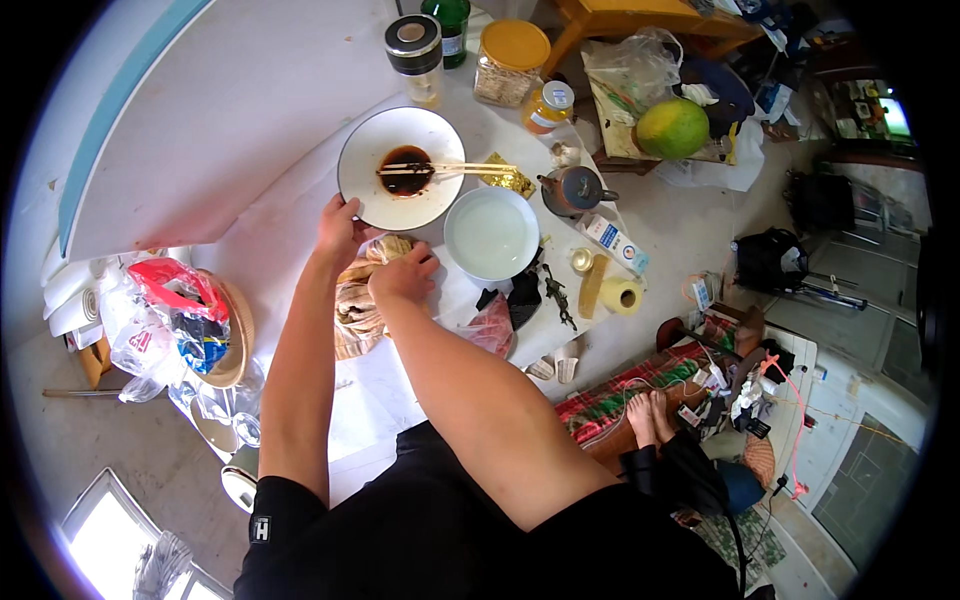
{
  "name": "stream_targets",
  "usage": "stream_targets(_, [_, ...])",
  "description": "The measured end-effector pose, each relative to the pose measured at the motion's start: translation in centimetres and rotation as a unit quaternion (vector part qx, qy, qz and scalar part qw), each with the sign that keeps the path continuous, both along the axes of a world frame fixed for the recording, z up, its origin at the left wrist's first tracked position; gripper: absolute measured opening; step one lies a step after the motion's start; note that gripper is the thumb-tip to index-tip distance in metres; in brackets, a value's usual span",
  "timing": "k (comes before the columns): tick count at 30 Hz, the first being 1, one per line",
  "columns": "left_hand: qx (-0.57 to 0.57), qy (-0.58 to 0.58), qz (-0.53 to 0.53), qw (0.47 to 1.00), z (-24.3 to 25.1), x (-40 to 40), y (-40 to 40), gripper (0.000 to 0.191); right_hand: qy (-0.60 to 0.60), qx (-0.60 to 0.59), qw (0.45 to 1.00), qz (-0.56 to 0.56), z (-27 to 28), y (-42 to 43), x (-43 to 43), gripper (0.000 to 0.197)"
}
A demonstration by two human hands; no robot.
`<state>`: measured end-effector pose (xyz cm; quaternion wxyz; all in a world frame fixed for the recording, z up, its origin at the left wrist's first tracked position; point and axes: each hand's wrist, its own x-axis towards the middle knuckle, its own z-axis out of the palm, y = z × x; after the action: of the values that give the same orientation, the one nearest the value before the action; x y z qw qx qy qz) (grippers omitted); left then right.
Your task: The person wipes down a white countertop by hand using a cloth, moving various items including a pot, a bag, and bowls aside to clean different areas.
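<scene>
My left hand grips the near-left rim of a white dish, with the thumb over its edge. Dark sauce pools in the dish, and a pair of wooden chopsticks lies across it, sticking out over the right rim. Just below the dish, my right hand grasps a crumpled tan-and-brown striped cloth; its fingertips are partly hidden. A white bowl of clear liquid stands to the right of that hand, apart from it. Gold foil wrapping lies under the chopstick ends.
Behind the dish stand a lidded tumbler, a yellow-lidded jar and a honey-coloured jar. A dark teapot, a carton and a tape roll line the right edge. Bags fill a basket at left. Another person's feet rest lower right.
</scene>
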<state>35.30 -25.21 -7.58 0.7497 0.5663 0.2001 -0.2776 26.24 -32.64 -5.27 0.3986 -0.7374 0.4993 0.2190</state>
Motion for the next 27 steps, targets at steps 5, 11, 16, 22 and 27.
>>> stream_targets(5, [-0.002, -0.005, 0.020, 1.000, 0.1, -1.3, 2.5, 0.026, -0.003, 0.023, 0.999, 0.034, -0.7, 0.0, 0.0, 0.069])
stream_targets(11, [-0.001, -0.005, 0.044, 0.999, -0.2, -3.2, 7.3, 0.030, -0.004, -0.001, 1.000, -0.018, 0.3, 0.3, 0.1, 0.059])
stream_targets(16, [0.001, -0.008, 0.087, 0.996, -0.1, -5.4, 10.2, 0.029, -0.019, 0.002, 1.000, -0.019, -0.1, 0.3, -0.1, 0.058])
stream_targets(22, [-0.002, -0.002, 0.142, 0.990, 0.1, -8.5, 14.5, 0.030, -0.029, -0.025, 0.999, 0.028, -0.8, 0.5, -0.3, 0.059])
stream_targets(27, [-0.014, 0.009, 0.216, 0.976, -0.9, -11.0, 17.8, 0.029, -0.017, -0.053, 0.998, 0.025, -0.6, 0.9, -0.4, 0.057])
